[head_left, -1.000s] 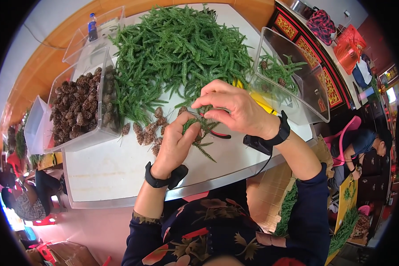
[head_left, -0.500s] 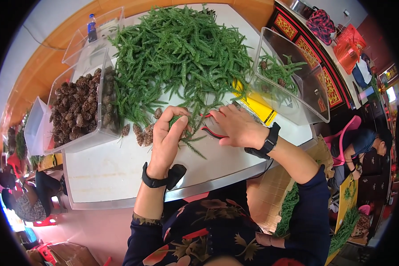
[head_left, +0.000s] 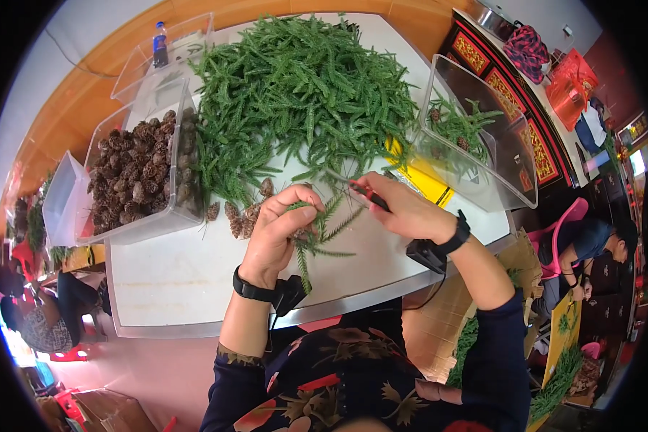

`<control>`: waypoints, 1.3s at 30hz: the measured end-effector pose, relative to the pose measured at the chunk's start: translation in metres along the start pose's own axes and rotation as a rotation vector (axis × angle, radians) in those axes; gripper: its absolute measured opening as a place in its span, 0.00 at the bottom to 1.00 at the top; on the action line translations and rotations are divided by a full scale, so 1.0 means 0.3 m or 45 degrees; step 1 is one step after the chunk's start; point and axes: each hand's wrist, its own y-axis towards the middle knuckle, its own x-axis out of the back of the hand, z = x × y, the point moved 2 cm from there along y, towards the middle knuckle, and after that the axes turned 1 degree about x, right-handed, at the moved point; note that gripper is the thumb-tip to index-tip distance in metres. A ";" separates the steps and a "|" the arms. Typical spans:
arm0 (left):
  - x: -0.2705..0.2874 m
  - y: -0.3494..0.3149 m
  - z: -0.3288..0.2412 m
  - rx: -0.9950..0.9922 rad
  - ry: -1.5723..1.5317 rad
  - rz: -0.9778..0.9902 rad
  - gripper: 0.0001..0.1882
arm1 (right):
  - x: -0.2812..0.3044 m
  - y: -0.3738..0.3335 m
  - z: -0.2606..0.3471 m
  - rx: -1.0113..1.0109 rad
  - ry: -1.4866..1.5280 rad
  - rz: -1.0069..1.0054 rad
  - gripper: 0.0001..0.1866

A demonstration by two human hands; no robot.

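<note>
My left hand (head_left: pixel 272 234) pinches a green artificial pine sprig (head_left: pixel 330 234) above the front half of the table, its needled branches spreading right and downward. A brownish bit, perhaps a pine cone, shows behind the fingers, mostly hidden. Closed around red-and-black handled pliers (head_left: pixel 371 196) is my right hand (head_left: pixel 414 214), just right of the sprig. The jaws point up and left toward the pile of sprigs (head_left: pixel 302 93); whether they grip anything is too small to tell. Several loose pine cones (head_left: pixel 236 220) lie left of and behind my left hand.
A clear bin (head_left: pixel 176 189) of pine cones stands at the left, a bottle (head_left: pixel 160 47) behind it. Another clear bin (head_left: pixel 504 189) holding coned sprigs is at the right, beside a yellow packet (head_left: pixel 425 181). Another person (head_left: pixel 583 248) sits at far right.
The pliers have closed and turned, their jaws now pointing up and left. My right hand has shifted slightly right; the sprig in my left hand now spreads wider.
</note>
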 end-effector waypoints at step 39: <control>-0.016 0.003 -0.018 -0.205 0.836 -0.433 0.05 | 0.056 -0.006 0.135 0.215 -0.325 -0.066 0.11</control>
